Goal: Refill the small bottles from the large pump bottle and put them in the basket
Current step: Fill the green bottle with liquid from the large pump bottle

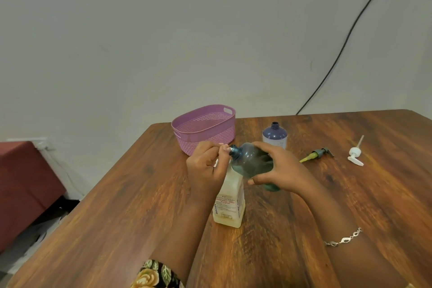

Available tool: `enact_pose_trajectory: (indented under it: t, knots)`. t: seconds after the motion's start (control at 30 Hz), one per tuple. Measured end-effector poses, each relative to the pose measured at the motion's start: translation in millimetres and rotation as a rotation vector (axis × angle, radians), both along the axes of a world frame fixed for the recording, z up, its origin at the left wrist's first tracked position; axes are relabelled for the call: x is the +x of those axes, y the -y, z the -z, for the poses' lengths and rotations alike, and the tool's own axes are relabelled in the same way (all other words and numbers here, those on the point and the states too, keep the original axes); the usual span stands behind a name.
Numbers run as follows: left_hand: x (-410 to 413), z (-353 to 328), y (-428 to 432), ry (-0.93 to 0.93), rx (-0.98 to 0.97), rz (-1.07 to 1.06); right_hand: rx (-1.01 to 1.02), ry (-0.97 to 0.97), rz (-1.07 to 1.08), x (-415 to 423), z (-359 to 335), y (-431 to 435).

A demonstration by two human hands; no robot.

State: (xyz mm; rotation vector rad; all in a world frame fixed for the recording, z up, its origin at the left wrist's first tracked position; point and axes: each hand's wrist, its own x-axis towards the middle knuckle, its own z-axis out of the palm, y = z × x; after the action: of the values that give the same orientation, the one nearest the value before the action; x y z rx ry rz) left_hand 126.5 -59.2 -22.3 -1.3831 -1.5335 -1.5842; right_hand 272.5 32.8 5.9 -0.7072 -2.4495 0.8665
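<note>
My right hand (278, 168) grips a small teal bottle (251, 161), tilted on its side with its open neck pointing left. That neck meets the white pump nozzle of the large pale pump bottle (230, 203), which stands on the table under my hands. My left hand (207, 166) grips the pump head, hiding most of it. A second small bottle (274, 134), dark blue and uncapped, stands upright further back. The purple basket (203, 128) sits at the table's far left edge with nothing visible inside.
Two loose pump caps lie on the wooden table (117, 206) to the right: a dark one with a yellowish tube (318, 154) and a white one (355, 153). A black cable (346, 37) runs down the wall. A dark red seat (23, 184) stands left of the table.
</note>
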Motion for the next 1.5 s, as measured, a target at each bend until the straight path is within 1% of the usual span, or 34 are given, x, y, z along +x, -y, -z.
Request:
enact_pose_trajectory:
  t: [0.2,0.33,0.43,0.63,0.77,0.97,1.23,1.43,1.5]
  knots:
    - [1,5,-1,0.006,0.014,0.009,-0.005,-0.003,0.020,-1,7,-2]
    - [-3,-9,1,-0.057,-0.042,-0.007,-0.015,-0.035,0.002,1,1,1]
    - [-3,-13,-1,-0.051,-0.024,-0.026,-0.015,-0.033,-0.007,1,-1,0]
    - [0,1,-3,-0.044,0.028,-0.034,-0.004,-0.001,0.008,-1,3,-1]
    - [1,5,0,-0.038,0.009,-0.008,-0.010,0.011,0.019,-1,6,1]
    - [-2,-11,3,-0.138,-0.061,-0.039,-0.015,-0.022,0.000,1,-2,3]
    - [-6,-6,2,-0.295,-0.049,-0.050,-0.011,-0.034,0.013,-2,5,0]
    - [-3,7,1,-0.141,0.019,-0.033,-0.004,-0.013,0.036,-3,12,-2]
    - [-2,6,0,-0.123,0.014,-0.026,-0.006,-0.002,0.036,-3,12,-2]
